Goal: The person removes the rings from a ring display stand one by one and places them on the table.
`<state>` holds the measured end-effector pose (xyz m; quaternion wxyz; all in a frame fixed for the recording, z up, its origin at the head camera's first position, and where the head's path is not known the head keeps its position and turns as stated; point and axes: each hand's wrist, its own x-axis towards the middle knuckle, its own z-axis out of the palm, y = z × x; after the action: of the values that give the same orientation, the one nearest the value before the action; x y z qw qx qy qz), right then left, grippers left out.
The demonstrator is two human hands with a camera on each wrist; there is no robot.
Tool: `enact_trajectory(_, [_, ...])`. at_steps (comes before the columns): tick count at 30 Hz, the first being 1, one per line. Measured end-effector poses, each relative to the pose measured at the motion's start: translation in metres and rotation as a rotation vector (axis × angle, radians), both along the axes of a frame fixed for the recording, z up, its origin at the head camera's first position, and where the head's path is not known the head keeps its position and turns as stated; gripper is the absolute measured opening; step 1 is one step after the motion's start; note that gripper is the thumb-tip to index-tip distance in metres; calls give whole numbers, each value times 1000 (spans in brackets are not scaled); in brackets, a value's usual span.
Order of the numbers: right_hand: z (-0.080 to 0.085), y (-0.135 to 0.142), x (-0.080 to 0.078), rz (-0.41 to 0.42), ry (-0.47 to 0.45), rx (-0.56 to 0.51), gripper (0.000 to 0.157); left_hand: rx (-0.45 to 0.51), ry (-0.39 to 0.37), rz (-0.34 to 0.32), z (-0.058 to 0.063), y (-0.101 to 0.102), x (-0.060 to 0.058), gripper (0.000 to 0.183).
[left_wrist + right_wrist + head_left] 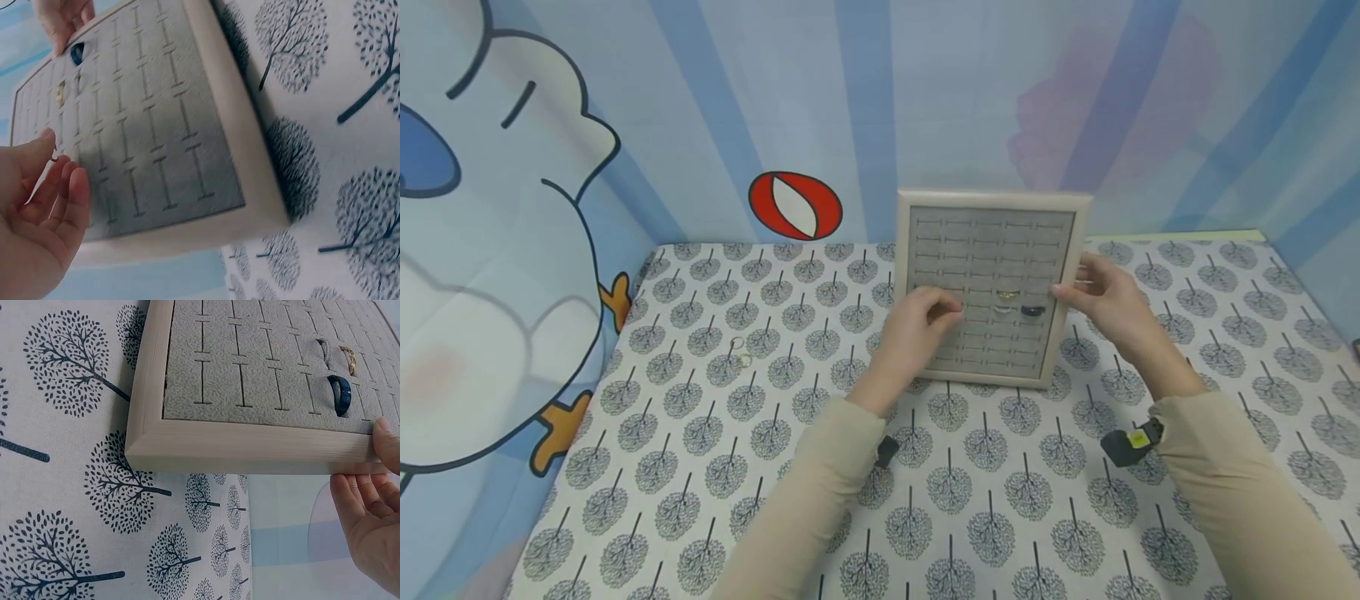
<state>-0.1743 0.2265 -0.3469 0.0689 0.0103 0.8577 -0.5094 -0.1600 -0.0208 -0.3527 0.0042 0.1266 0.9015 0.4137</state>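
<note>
A ring display board (992, 200) with a pale wooden frame and grey slotted fabric stands tilted on the table. My right hand (1112, 304) grips its right edge, thumb on the front and fingers behind. Between the thumb and fingertips of my left hand (913, 333) is a small ring (54, 156), mostly hidden, held close to the board's left half. Three rings sit in the slots: a dark blue one (340, 395), a gold one (352, 360) and a silver one (325, 352).
Two thin rings, one (737, 342) just behind the other (744, 361), lie on the tree-print tablecloth (947, 483) left of the board. A cartoon-printed curtain (955, 100) hangs behind the table.
</note>
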Motion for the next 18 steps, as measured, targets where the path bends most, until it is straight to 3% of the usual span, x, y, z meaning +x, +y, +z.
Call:
enact_trajectory(11, [-1, 1, -2, 10, 3, 5, 66, 62, 29, 119, 12, -36, -1, 28])
enact_trajectory(18, [-1, 2, -2, 9, -4, 11, 66, -5, 40, 189, 5, -69, -1, 34])
